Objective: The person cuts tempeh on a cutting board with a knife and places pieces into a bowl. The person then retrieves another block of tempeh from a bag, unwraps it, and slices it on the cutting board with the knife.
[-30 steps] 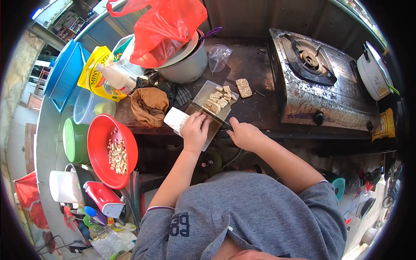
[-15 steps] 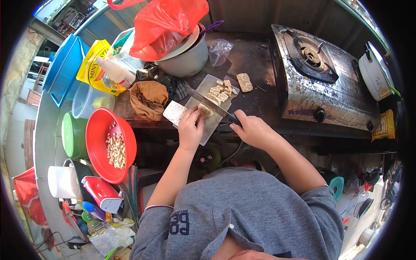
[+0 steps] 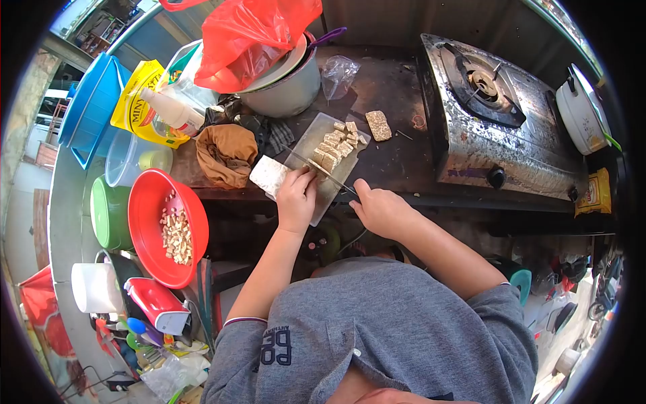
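Observation:
My right hand (image 3: 382, 210) is closed round the handle of a kitchen knife (image 3: 326, 172). Its blade slants up and left across a pale cutting board (image 3: 328, 192), along the near side of several cut tempeh pieces (image 3: 334, 149). Right by the blade, my left hand (image 3: 297, 199) has its fingers curled together, pressing tempeh at the board; the bit under the fingertips is mostly hidden. A white block (image 3: 268, 176) lies against the left hand, at the board's left edge. Beyond the board is a separate tempeh slab (image 3: 378, 126).
A gas stove (image 3: 471, 148) stands at the right. Left of the board sit a brown cloth (image 3: 227, 156) and a red basin (image 3: 145, 236) with chopped pieces. Behind are a grey pot (image 3: 289, 91), a red plastic bag (image 3: 259, 40) and a yellow pouch (image 3: 138, 111).
The knife and right hand have shifted slightly left and down. Tempeh that lay on the near side of the blade now sits with the cut pieces on its far side.

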Tool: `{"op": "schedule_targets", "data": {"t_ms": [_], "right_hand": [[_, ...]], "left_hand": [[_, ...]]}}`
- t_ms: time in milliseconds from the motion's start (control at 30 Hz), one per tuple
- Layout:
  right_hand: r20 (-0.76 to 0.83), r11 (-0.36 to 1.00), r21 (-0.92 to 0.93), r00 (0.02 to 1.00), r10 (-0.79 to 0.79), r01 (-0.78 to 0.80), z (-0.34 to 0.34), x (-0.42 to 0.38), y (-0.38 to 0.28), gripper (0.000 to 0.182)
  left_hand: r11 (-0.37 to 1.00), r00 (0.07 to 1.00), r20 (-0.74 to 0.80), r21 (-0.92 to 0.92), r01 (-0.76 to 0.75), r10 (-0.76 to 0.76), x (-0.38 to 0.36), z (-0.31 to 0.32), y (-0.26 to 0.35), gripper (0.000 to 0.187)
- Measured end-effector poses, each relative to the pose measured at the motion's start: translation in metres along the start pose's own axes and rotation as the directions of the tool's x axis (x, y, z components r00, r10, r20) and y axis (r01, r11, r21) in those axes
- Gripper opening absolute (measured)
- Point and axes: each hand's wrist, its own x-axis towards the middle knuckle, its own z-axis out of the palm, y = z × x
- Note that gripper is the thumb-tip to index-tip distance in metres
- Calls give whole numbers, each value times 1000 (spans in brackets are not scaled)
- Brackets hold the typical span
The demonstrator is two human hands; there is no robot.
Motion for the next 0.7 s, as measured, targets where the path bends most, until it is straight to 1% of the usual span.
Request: {"op": "schedule_targets", "data": {"t_ms": [100, 200, 267, 300, 367, 400, 500, 633, 700], "right_hand": [[2, 1000, -4, 1000, 21, -21, 16, 10, 10, 25], [-41, 1000, -6, 999, 11, -11, 11, 13, 17, 27], [80, 981, 188, 996, 25, -40, -5, 17, 20, 30], [76, 982, 185, 997, 24, -38, -10, 16, 19, 30], [-6, 991, 119, 998, -59, 60, -14, 13, 18, 31], [-97, 990, 64, 988, -120, 127, -10, 12, 18, 31], [-132, 990, 52, 984, -123, 131, -15, 1, 8, 32], [-98, 991, 27, 987, -125, 128, -16, -3, 2, 31], [-45, 996, 21, 996, -83, 84, -16, -3, 0, 32]], "left_hand": [[999, 1000, -12, -45, 19, -20, 0, -1, 1, 14], [997, 999, -2, -65, 36, -36, 0, 1, 2, 12], [996, 999, -46, -86, 16, -20, 3, 2, 2, 14], [996, 999, -49, -87, 12, -16, 5, 2, 1, 14], [998, 999, -47, -58, -4, 1, 3, 1, 1, 13], [998, 999, -43, -59, 0, -2, 1, 0, 2, 13], [999, 998, -55, -38, 2, -4, 5, -2, 6, 12], [999, 999, -46, -33, 0, -2, 5, -2, 4, 10], [999, 999, -41, -38, -3, 2, 4, 0, 1, 10]]}}
